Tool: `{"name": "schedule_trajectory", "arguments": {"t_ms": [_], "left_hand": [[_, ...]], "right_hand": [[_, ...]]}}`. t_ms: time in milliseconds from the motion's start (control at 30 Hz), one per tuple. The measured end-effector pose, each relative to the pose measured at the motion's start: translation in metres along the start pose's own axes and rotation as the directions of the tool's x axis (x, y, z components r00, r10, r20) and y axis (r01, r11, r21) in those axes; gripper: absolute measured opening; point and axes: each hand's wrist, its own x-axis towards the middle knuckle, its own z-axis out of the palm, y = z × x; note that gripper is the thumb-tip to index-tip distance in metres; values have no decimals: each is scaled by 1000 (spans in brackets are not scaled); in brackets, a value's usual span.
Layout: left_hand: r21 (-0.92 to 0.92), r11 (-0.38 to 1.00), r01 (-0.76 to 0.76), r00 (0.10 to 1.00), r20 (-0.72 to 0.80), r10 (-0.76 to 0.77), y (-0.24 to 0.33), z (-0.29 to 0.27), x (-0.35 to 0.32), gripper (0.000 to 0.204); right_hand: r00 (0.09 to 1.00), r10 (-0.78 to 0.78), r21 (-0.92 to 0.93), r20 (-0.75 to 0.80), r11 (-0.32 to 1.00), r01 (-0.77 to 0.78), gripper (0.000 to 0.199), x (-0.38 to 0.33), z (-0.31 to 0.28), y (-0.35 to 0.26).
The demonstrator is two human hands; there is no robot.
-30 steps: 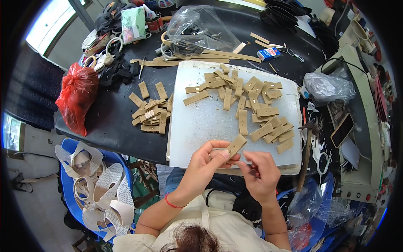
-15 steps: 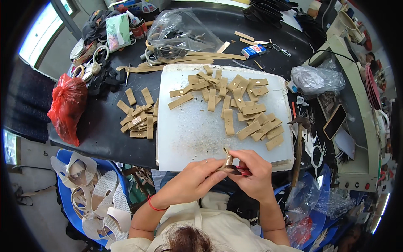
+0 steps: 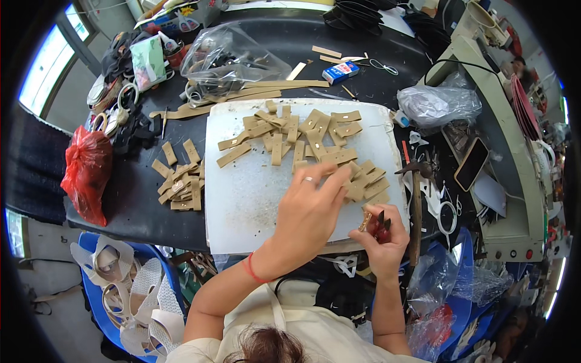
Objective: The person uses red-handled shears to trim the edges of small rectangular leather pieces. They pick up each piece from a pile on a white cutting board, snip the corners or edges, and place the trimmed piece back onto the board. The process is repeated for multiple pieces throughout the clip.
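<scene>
Over the right part of the white board point(image 3: 236, 206), my left hand point(image 3: 308, 206) reaches to the pile of tan straps point(image 3: 315, 130), its fingers apart and slightly blurred at the tips. Nothing shows in it, though the straps beneath its fingers are partly covered. My right hand point(image 3: 387, 242) is closed near the board's front right corner. In it are a small red-handled tool with dark tips point(image 3: 381, 227), which looks like snips, and a shiny gold metal piece point(image 3: 365, 221) by the thumb. Some straps carry small gold fittings.
Left of the board lies a smaller heap of tan straps point(image 3: 181, 184), near a red plastic bag point(image 3: 88, 172). To the right are a hammer point(image 3: 416, 206), a phone point(image 3: 471, 164) and white scissors point(image 3: 446, 218). A blue bin point(image 3: 91, 242) holds pale shoe uppers at the lower left.
My hands have parted. The left has moved forward over the strap pile; the right has shifted right, keeping the red-handled tool and gold piece. The whole view has shifted slightly.
</scene>
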Motion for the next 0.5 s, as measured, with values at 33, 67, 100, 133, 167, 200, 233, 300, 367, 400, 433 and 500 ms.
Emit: {"name": "schedule_trajectory", "arguments": {"t_ms": [33, 67, 100, 133, 167, 200, 233, 300, 367, 400, 433, 500], "left_hand": [[-194, 965, 177, 973, 179, -143, 0, -6, -2, 23], [-340, 864, 372, 896, 374, -239, 4, -16, -5, 24], [-420, 706, 570, 774, 562, -292, 6, -24, -11, 25], [-471, 604, 643, 737, 595, -320, 7, -26, -16, 25], [-514, 490, 704, 698, 629, -343, 8, -26, -20, 25], [-551, 361, 752, 658, 664, -356, 8, -27, -24, 26], [-570, 301, 764, 645, 672, -365, 6, -28, -26, 25], [-606, 178, 775, 623, 686, -376, 3, -31, -29, 25], [-616, 135, 776, 617, 698, -363, 0, -35, -32, 23], [-619, 115, 777, 614, 703, -358, -1, -37, -33, 22], [-614, 107, 782, 606, 708, -362, -2, -39, -34, 22], [-604, 93, 791, 591, 716, -371, -4, -42, -36, 21]], "right_hand": [[999, -38, 7, -9, 999, 38, 47, 0, 2, 2], [997, -75, 13, -17, 997, 76, 46, 1, 3, 4], [991, -133, 34, -6, 990, 134, 45, 2, 6, 5], [989, -147, 24, 1, 989, 147, 44, 2, 9, 6], [987, -161, 14, 9, 987, 160, 44, 2, 12, 6], [985, -173, -2, 20, 985, 173, 44, 1, 14, 5], [983, -180, -21, 30, 983, 181, 43, -1, 17, 4], [979, -199, -61, 51, 978, 201, 42, -3, 22, 1], [974, -216, -74, 66, 972, 221, 42, -6, 25, 2], [972, -224, -78, 74, 970, 230, 41, -7, 27, 1], [972, -222, -86, 82, 970, 229, 41, -8, 28, 0], [971, -217, -98, 99, 969, 227, 41, -8, 31, -3]]}}
